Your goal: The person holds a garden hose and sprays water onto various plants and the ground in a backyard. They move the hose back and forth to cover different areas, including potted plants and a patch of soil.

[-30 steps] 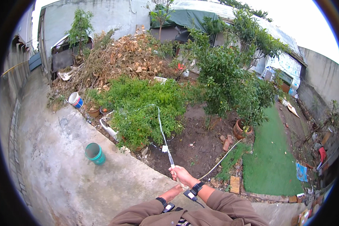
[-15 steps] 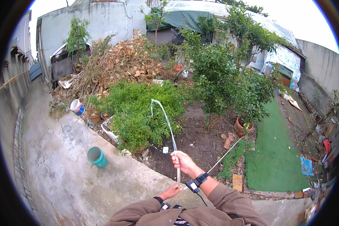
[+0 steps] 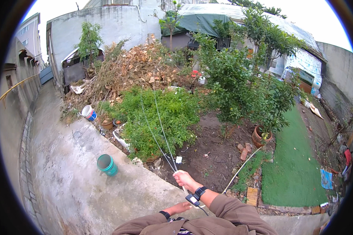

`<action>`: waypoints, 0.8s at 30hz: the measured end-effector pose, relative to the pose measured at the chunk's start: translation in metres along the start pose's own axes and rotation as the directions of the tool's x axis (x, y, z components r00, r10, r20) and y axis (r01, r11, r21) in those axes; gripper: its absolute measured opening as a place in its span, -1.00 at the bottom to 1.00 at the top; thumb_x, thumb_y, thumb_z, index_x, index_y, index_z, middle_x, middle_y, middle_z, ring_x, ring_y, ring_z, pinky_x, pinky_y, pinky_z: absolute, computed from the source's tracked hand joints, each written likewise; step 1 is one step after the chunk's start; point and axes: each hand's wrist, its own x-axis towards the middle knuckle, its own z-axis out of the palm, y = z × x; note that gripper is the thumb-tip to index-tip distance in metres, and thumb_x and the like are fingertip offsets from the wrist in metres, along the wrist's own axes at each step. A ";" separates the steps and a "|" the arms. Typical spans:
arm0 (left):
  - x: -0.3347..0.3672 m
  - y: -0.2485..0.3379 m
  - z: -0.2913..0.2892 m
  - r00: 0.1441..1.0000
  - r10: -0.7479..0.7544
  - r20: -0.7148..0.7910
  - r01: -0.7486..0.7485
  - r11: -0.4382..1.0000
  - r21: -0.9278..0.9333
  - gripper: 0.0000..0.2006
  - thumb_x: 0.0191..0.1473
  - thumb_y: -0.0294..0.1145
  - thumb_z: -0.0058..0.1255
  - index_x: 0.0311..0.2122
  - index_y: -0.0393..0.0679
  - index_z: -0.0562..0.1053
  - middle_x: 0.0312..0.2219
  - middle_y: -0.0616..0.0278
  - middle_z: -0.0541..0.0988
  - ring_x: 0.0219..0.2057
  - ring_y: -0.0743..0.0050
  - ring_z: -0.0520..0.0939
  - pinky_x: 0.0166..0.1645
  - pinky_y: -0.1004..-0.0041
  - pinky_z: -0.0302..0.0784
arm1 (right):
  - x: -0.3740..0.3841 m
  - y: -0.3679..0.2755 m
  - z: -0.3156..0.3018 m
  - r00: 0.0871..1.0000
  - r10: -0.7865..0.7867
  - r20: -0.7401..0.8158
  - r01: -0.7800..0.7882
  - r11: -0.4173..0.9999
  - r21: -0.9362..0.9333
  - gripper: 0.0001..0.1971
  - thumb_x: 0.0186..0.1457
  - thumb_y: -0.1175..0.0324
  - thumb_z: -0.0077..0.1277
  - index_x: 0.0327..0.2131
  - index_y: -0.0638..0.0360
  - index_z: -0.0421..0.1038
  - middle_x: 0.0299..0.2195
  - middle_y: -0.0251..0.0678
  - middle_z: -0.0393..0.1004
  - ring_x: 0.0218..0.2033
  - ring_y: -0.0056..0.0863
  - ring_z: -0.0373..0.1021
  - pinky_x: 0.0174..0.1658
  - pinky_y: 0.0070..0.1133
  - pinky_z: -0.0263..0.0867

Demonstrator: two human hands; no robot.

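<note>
My right hand (image 3: 184, 180) is closed around the end of a pale garden hose (image 3: 239, 171), just past the concrete edge. Two thin jets of water (image 3: 161, 129) leave its mouth and arc up and away over the bushy green plants (image 3: 157, 117). Lower and closer to my body, my left hand (image 3: 179, 208) is closed at the hose, its fingertips partly covered by the device on my right wrist. From there the hose runs off to the right, toward a terracotta pot (image 3: 260, 136).
A teal bucket (image 3: 107, 165) stands on the concrete (image 3: 70, 172) at left. Farther off, a white-and-blue bucket (image 3: 89, 112) leans near a brown pot (image 3: 107, 124). Dry leaves (image 3: 141, 62) are heaped behind the plants. Right of the leafy tree (image 3: 239, 82) lies green artificial turf (image 3: 290, 172).
The single thick stream has become two thin jets reaching farther. My right hand has moved lower and slightly left, and the view has shifted a little.
</note>
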 end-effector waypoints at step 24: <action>-0.237 -0.187 -0.128 0.340 -0.607 -0.719 -0.696 0.351 -0.626 -0.62 0.14 -0.27 -0.20 0.05 -0.12 0.18 -0.04 0.16 0.33 -0.12 0.33 0.43 -0.08 0.32 0.40 | -0.023 0.133 -0.138 0.963 0.185 -0.197 -0.217 0.964 -0.154 -0.90 0.06 0.44 -0.17 -0.38 0.10 0.37 -0.66 -0.54 0.23 -0.70 -0.72 0.11 -0.69 -0.70 -0.01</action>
